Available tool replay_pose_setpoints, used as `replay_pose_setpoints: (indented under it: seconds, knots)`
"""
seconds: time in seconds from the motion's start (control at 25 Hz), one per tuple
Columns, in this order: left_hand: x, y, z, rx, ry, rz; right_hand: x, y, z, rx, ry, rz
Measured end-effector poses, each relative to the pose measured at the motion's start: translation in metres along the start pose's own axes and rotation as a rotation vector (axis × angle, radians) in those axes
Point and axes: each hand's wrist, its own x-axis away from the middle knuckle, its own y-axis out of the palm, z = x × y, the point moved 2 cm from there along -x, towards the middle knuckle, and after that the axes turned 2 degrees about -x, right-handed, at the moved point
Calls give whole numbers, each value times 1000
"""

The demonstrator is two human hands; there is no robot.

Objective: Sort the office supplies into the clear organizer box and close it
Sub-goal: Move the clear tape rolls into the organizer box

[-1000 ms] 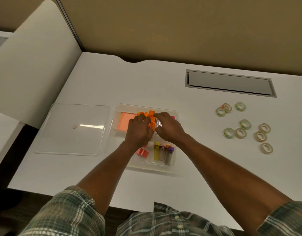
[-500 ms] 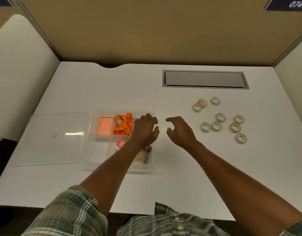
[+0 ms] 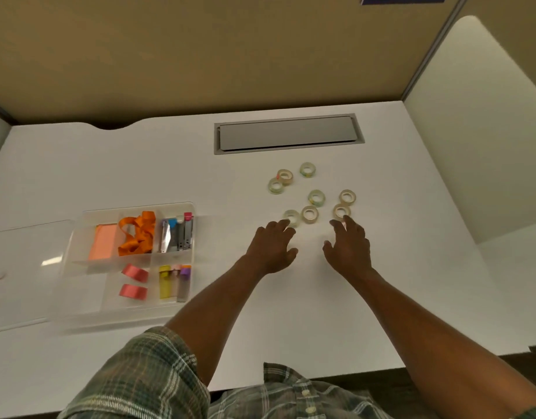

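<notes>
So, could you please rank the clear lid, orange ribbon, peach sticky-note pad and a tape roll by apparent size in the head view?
Clear lid: largest, though cropped by the frame.
Orange ribbon and peach sticky-note pad: too close to rank.
Tape roll: smallest.

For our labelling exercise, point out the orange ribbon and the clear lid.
orange ribbon point(image 3: 141, 237): head view, middle of the bundle.
clear lid point(image 3: 26, 267): head view, its flat middle.
</notes>
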Motion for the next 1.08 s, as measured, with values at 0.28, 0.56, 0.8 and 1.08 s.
replay_pose_setpoints:
  seconds: [0.28, 0.56, 0.8, 1.08]
  knots:
    - [-31, 24, 19, -134, -84, -240, -14, -4, 57, 26, -39, -228]
    - [-16, 28, 21, -207, -81, -27, -8, 2, 52, 42, -67, -86]
    - [19, 48, 11, -187, -150, 11, 12, 20, 23, 35, -114, -130]
    - [56, 35, -19, 35, -208, 51, 26, 38, -46, -435, 8, -187]
